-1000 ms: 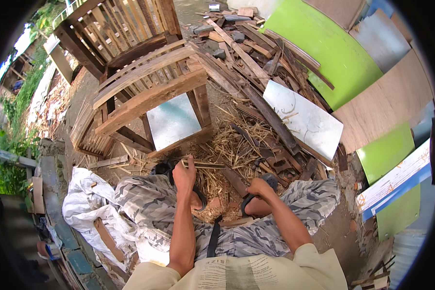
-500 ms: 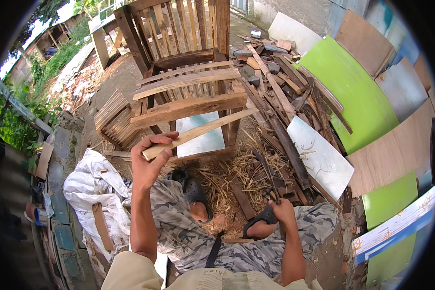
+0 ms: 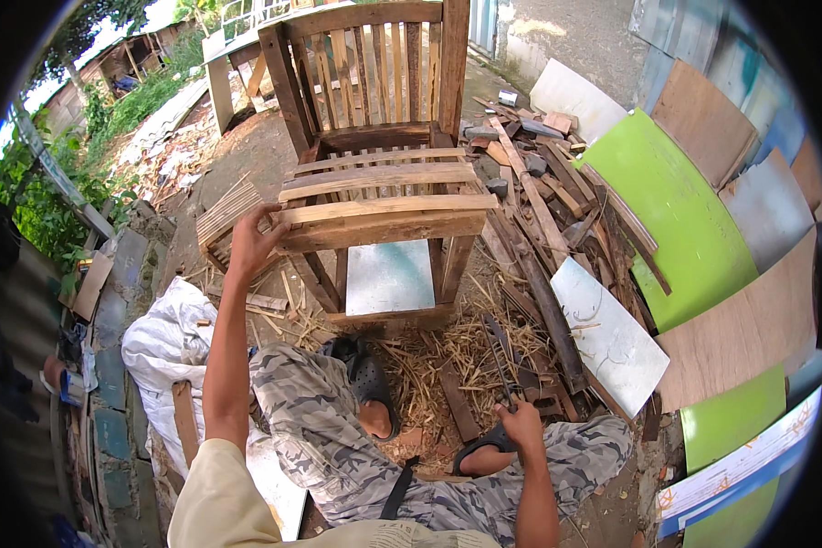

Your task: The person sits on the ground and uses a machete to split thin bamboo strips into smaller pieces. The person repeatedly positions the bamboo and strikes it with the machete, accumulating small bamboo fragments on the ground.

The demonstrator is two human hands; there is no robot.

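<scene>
At the front edge of the wooden chair frame [image 3: 374, 196], the left hand [image 3: 251, 242] has now come up to grasp its slat [image 3: 374, 212], while the right hand [image 3: 521, 425] remains low, closed on a thin tool [image 3: 500, 365] above the straw [image 3: 447, 361].

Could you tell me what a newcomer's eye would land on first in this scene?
Probably the slatted wooden chair frame standing at top centre, with the left hand reaching up to the end of its front slat. Next, the bright green curved panel leaning at the right, beside a heap of scrap wood.
</scene>
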